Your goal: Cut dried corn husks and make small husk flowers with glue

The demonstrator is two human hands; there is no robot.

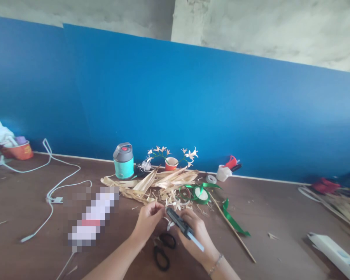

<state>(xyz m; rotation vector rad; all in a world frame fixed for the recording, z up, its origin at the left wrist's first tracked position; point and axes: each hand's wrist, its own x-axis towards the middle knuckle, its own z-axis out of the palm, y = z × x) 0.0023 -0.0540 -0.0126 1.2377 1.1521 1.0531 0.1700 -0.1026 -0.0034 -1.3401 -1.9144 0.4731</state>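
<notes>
My right hand (198, 232) is wrapped round a dark hot glue gun (178, 221), with a pale glue stick (196, 242) poking out of its back end. Its nozzle points at the fingertips of my left hand (149, 219), which are pinched together. What they hold, if anything, is too small to make out. Pale husk flowers (176, 204) lie just beyond the nozzle. Below and between my hands rests a pair of black-handled scissors (162, 258). Dried corn husks (169, 178) are heaped behind the flowers.
Right of the husks lie a green ribbon roll (202, 195) and a thin stick (233, 228). Behind stand a turquoise flask (124, 165), a paper cup (171, 164) with husk flower sprays, and a white cup (223, 173). White cables (51, 190) sprawl left; a white box (334, 252) lies right.
</notes>
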